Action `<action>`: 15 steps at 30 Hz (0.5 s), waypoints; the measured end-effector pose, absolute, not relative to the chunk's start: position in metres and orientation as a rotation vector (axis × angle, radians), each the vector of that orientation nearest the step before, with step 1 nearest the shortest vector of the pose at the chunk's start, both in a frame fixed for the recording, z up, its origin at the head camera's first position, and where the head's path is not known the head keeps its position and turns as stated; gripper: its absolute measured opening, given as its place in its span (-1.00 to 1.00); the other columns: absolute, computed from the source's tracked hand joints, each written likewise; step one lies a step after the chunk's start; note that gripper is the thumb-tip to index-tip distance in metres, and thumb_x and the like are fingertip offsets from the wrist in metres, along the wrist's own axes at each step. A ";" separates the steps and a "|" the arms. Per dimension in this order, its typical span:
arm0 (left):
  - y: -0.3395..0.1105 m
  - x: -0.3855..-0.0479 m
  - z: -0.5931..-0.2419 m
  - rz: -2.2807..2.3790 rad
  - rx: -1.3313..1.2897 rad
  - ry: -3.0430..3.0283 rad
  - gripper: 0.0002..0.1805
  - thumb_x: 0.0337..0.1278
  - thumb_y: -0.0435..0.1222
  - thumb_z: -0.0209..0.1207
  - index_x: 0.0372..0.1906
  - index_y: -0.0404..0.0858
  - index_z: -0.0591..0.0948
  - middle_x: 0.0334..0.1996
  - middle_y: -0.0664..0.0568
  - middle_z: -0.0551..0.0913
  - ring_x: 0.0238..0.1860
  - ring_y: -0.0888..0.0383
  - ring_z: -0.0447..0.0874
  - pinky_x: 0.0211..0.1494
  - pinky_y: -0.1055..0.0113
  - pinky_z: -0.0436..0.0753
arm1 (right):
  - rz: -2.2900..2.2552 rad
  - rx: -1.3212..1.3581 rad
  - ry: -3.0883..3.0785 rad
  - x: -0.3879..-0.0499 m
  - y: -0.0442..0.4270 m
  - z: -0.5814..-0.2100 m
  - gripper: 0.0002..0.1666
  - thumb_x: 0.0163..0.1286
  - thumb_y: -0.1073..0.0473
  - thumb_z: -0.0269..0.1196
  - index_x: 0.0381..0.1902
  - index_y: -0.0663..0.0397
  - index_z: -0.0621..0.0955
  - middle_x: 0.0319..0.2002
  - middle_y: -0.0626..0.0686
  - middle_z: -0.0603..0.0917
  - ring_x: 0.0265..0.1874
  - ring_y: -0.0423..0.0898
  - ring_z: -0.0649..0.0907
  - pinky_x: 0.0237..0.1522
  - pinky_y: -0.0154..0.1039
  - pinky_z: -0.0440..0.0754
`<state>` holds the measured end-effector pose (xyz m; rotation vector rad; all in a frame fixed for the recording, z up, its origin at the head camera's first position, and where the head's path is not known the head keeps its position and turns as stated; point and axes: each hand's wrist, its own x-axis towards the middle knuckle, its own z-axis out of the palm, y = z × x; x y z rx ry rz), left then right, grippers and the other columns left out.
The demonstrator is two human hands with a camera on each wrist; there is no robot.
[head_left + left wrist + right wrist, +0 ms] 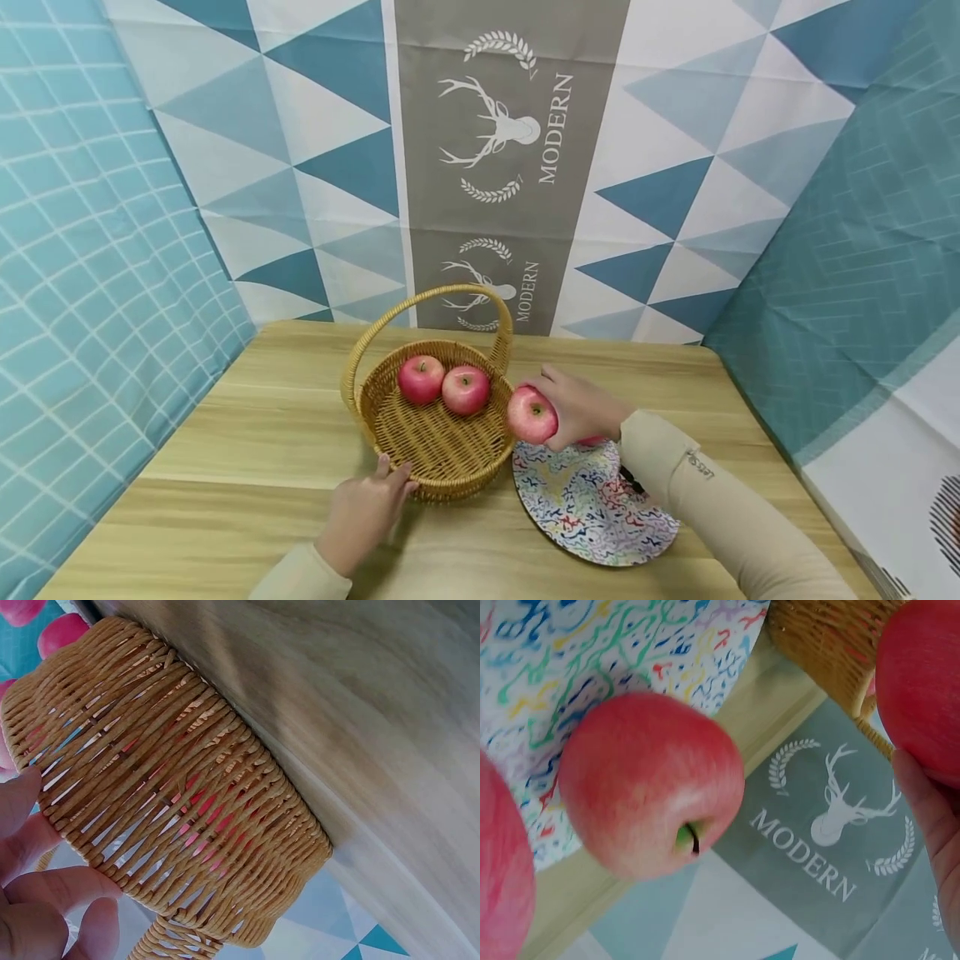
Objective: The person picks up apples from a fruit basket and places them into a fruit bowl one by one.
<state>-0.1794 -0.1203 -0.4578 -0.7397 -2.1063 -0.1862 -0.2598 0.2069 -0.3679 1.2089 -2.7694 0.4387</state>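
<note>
A woven wicker basket (442,446) with a tall arched handle (408,304) stands on the table, two red apples (466,390) lying at its back. My left hand (367,510) grips its front rim; the left wrist view shows the fingers (64,889) at the edge of the woven side (165,772). Just off the basket's right rim, my right hand (573,407) holds a red apple (532,415), also seen as the apple (922,690) at the right wrist view's edge. Below that hand, another apple (649,784) rests on a colourful patterned round mat (555,500), with one more apple (499,862) beside it.
The wooden table (247,442) ends at a cloth backdrop (337,167) with triangles and deer heads. Blue tiled cloth (90,275) hangs at the left, teal cloth (840,292) at the right. A white object (892,467) stands at the right edge.
</note>
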 end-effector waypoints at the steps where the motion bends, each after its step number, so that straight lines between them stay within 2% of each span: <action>1: -0.121 -0.179 -0.457 -0.189 -0.738 -2.111 -0.26 0.52 0.02 -0.46 -0.41 -0.28 0.66 -0.47 -0.32 0.68 -0.92 0.09 0.38 -0.89 0.38 0.16 | 0.452 1.209 -2.776 -0.259 0.208 -0.366 -0.09 -0.31 0.08 0.51 0.12 0.10 0.47 -0.19 -0.05 0.43 -0.26 -0.15 0.51 -0.20 -0.24 0.58; 8: -0.120 -0.177 -0.460 -0.232 -0.742 -2.130 -0.29 0.51 0.05 -0.41 -0.40 -0.26 0.66 -0.46 -0.30 0.68 -0.92 0.12 0.34 -0.87 0.42 0.16 | 0.636 1.124 -2.888 -0.255 0.226 -0.361 -0.07 -0.26 0.09 0.49 0.18 0.08 0.44 -0.11 -0.04 0.43 -0.16 -0.12 0.52 -0.14 -0.20 0.60; 15: -0.120 -0.178 -0.458 -0.243 -0.741 -2.130 -0.28 0.51 0.05 -0.42 -0.38 -0.27 0.66 -0.45 -0.34 0.68 -0.94 0.15 0.29 -0.87 0.45 0.13 | 0.662 0.984 -2.942 -0.257 0.242 -0.368 -0.02 -0.32 0.11 0.50 0.18 0.10 0.43 -0.12 -0.02 0.45 -0.16 -0.06 0.52 -0.16 -0.17 0.60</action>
